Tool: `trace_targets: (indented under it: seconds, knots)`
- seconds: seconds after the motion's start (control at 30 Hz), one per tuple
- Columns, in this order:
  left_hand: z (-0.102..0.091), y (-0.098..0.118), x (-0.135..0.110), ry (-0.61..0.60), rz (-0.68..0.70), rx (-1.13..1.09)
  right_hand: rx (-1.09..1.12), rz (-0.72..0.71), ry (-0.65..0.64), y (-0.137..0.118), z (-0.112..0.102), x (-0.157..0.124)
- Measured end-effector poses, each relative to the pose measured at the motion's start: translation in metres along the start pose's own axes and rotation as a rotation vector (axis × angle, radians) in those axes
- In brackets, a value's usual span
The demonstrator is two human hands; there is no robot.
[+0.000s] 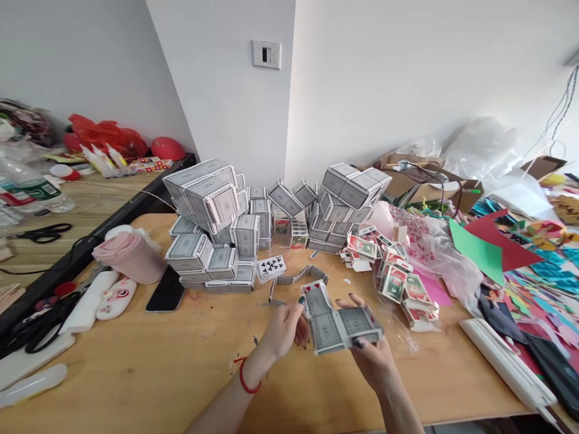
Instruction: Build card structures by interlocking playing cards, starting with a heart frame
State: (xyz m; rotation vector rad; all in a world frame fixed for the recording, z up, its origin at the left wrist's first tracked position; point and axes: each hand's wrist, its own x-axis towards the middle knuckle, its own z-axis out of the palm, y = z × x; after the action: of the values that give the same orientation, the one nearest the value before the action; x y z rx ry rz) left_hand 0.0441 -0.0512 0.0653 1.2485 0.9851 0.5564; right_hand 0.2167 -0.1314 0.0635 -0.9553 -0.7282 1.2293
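My left hand (284,330) and my right hand (368,352) both grip a half-built box of folded playing cards (337,322) above the wooden table (181,374). The grey card backs face up and one red-pip card stands at its far end. Just beyond the hands lies a bent strip of joined cards (296,280) and a single club card (271,266). Behind these rises a pile of finished card boxes (212,229), with a second pile (348,199) to the right.
Card packs (393,277) lie scattered at right beside coloured paper scraps (538,271) and plastic bags. A black phone (166,290), a pink roll (131,256) and scissors (43,322) sit left. A side desk holds bottles and scissors.
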Motion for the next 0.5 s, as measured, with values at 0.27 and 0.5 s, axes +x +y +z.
trace_targets:
  seconds: [0.27,0.5]
  knots:
    - [-0.051,-0.013,0.026,0.555,0.581,0.636,0.088,0.113,0.074,-0.021,-0.043,0.037]
    - [-0.036,-0.009,0.07,0.447,0.45,0.933,-0.004,0.26,0.043,0.005,-0.034,0.094]
